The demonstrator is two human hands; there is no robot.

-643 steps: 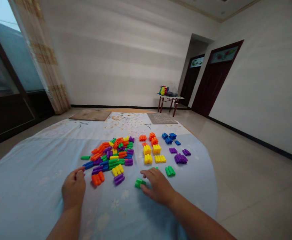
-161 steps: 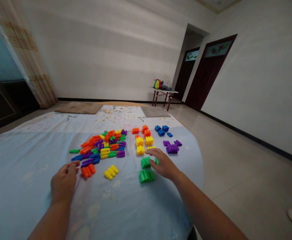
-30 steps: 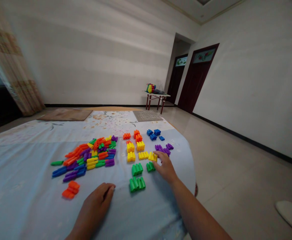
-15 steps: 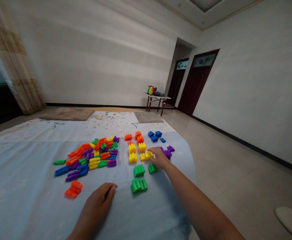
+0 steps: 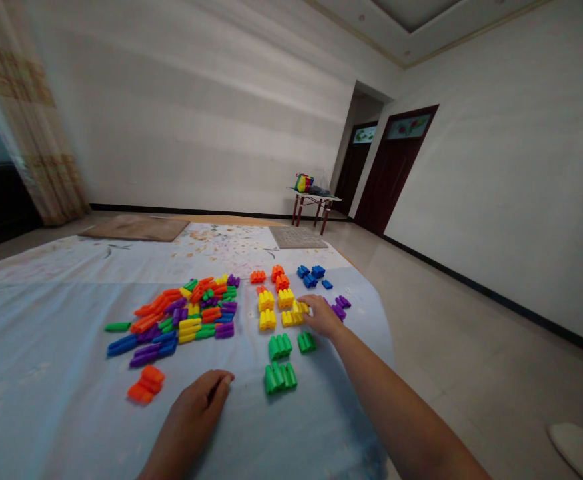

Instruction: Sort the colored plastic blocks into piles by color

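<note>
My right hand (image 5: 322, 318) reaches over the cloth with its fingertips closed on a yellow plastic building block (image 5: 300, 311), at the right end of a yellow group. Other yellow blocks (image 5: 266, 319) stand beside it. Nearer me are green blocks (image 5: 280, 378); beyond are orange blocks (image 5: 282, 282) and blue blocks (image 5: 310, 281). Purple blocks (image 5: 339, 311) lie just past my right hand, partly hidden by it. My left hand (image 5: 198, 403) rests on the cloth, fingers curled together, with nothing visible in them. An orange block piece (image 5: 146, 385) lies to its left.
A mixed heap of coloured blocks (image 5: 187, 327) spreads over the left middle of the cloth-covered table (image 5: 71, 400). A brown board (image 5: 138, 229) and a grey mat (image 5: 298, 237) lie at the far side. A small table (image 5: 316, 195) with bags stands by the wall.
My right hand stays at the yellow blocks, its fingers hardly shifted on the rightmost one. My left hand has not moved; the whole view has tilted slightly.
</note>
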